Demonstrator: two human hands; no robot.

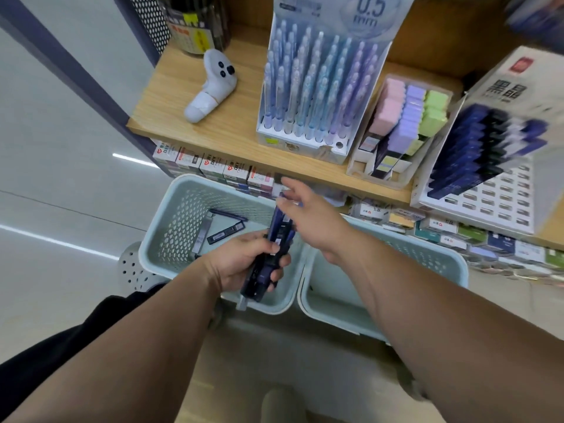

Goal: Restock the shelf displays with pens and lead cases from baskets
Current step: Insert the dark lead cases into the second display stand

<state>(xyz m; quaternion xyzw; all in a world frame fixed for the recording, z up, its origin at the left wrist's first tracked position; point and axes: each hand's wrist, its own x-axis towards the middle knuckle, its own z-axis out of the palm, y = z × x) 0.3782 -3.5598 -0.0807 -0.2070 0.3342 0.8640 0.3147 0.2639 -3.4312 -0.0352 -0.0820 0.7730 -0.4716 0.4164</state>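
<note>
The left hand [247, 261] is closed round a bundle of dark blue lead cases [279, 224], which is held in the centre of the frame, above the left basket [158, 236]. The long axis of the bundle is pointed up and slightly to the right in the picture, towards the shelf edge. The right hand [314, 218] is reached across from the lower right. Its thumb and forefinger are set about the top end of the bundle, and the other fingers are loosely spread. Because of blur it cannot be told if a case is really pinched. A few loose cases [225, 232] are seen on the basket floor, just left of the bundle. The partly filled display box [476, 154] with similar dark blue cases is found at the right of the frame, on the wooden shelf [219, 129]. The right hand is judged to be the nearer one to it, so a case drawn out would have to be carried up and to the right.
</note>
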